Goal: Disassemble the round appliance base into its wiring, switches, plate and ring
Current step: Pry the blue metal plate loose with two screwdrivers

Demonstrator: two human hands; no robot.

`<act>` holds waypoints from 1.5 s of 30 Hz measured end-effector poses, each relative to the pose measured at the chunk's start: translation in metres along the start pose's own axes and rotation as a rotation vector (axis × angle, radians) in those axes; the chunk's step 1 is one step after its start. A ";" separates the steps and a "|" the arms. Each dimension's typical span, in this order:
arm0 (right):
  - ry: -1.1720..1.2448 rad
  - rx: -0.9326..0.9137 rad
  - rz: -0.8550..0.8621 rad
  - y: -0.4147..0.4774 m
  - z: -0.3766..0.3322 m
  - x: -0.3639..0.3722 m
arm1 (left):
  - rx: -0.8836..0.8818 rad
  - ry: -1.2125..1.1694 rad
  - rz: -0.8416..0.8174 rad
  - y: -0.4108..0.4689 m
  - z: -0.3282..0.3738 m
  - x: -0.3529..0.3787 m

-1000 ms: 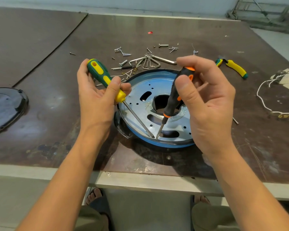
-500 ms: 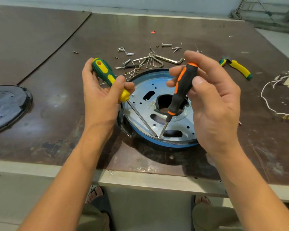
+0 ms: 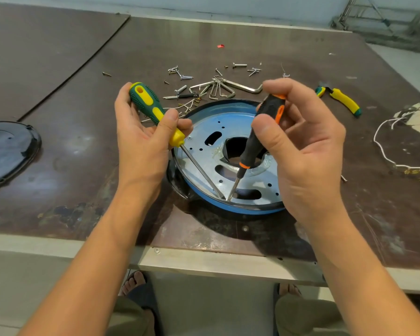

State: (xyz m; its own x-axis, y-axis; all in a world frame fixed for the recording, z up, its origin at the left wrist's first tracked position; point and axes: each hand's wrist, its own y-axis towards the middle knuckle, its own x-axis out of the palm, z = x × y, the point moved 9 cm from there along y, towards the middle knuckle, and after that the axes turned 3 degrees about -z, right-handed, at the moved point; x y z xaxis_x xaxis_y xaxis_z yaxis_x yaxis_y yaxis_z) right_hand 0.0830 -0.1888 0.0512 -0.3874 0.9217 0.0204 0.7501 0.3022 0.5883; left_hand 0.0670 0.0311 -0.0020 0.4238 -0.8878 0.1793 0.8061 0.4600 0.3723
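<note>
The round appliance base (image 3: 204,132) lies on the table in front of me: a metal plate with slots and a central hole, set in a dark ring (image 3: 228,207) with a blue edge. My left hand (image 3: 141,139) grips a green and yellow screwdriver (image 3: 150,110). My right hand (image 3: 306,151) grips a black and orange screwdriver (image 3: 260,137). Both blade tips meet at the plate's near rim, where plate and ring join.
Loose screws (image 3: 183,76) and a set of hex keys (image 3: 228,87) lie just behind the base. A yellow and green tool (image 3: 342,100) and white wiring (image 3: 388,151) sit to the right. A black round cover (image 3: 5,151) rests at the far left. The table's front edge (image 3: 204,260) is close.
My right hand has tilted the black and orange screwdriver slightly more upright, with the grip shifted on its handle. Both tips stay at the same spot on the rim.
</note>
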 end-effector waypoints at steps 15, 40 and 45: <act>0.186 0.096 -0.005 0.001 0.011 -0.005 | -0.001 -0.016 -0.010 0.002 -0.003 0.000; 0.127 0.131 0.008 0.001 0.016 -0.007 | -0.001 0.005 0.003 0.000 0.001 0.000; 0.134 0.140 -0.013 0.002 0.013 -0.003 | 0.002 0.005 -0.004 -0.001 0.001 0.000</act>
State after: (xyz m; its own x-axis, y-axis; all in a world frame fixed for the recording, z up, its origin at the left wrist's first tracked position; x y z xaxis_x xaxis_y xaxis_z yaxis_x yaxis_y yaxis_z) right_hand 0.0927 -0.1873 0.0420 -0.4588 0.8795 0.1265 0.8080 0.3538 0.4711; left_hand 0.0663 0.0304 -0.0011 0.4227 -0.8897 0.1728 0.8071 0.4562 0.3748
